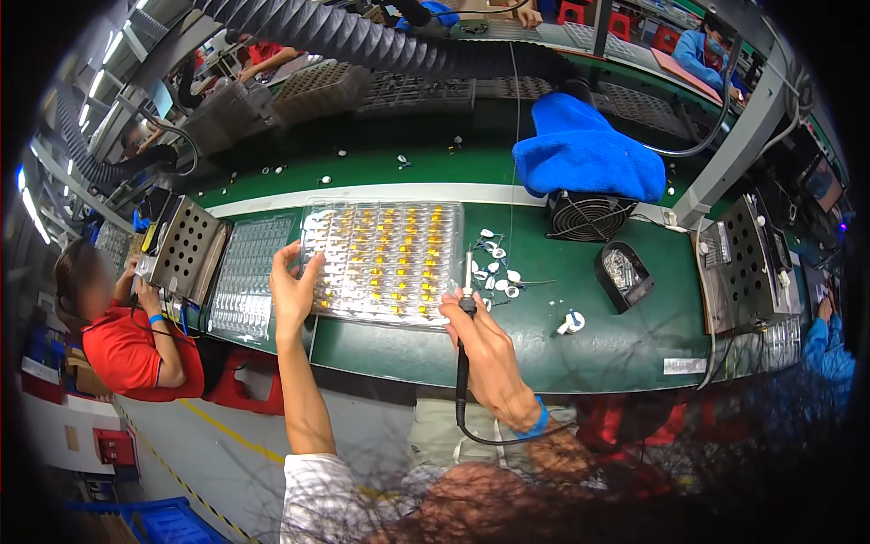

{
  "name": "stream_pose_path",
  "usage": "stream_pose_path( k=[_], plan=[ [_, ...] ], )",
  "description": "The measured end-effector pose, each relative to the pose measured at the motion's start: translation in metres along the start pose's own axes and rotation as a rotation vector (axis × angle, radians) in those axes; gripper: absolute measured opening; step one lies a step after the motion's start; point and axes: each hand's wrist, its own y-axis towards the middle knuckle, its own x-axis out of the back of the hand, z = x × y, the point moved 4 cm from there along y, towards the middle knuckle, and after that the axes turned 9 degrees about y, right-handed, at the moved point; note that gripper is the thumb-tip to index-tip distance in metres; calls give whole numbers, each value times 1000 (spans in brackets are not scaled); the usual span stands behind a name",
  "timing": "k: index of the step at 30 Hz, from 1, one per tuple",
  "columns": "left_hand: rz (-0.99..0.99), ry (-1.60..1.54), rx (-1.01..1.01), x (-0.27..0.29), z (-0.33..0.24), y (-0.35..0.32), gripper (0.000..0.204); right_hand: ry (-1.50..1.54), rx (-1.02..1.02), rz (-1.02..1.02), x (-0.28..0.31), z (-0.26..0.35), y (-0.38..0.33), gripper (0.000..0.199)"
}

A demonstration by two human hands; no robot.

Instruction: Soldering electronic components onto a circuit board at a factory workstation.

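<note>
A clear plastic blister tray lies on the green bench in front of me, its pockets filled with rows of small yellow and white parts. My left hand grips the tray's left edge, the thumb over the rim and the fingers bent on the outer side. At the lower right corner of the tray, my right hand holds a soldering iron upright, its tip pointing away from me and its cable looping below the wrist. The fingertips of that hand are close to the tray corner; whether they touch it I cannot tell.
Small white parts with wires lie right of the tray. Beyond are a black fan under a blue cloth and a black bin. A second clear tray is at left, near a person in red.
</note>
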Motion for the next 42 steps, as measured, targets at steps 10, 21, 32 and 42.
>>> stream_pose_path(
  k=[10,21,32,42],
  plan=[
    [60,-9,104,6,-27,-5,51,-128,-39,-53,2,-2,3,40],
    [30,71,-6,8,-7,-4,52,-116,-55,-45,3,0,2,40],
    [215,-566,27,33,-37,-2,50,-55,122,-172,11,5,7,41],
    [350,-1227,203,27,-36,-14,64,-9,77,-209,6,21,21,40]
  ],
)
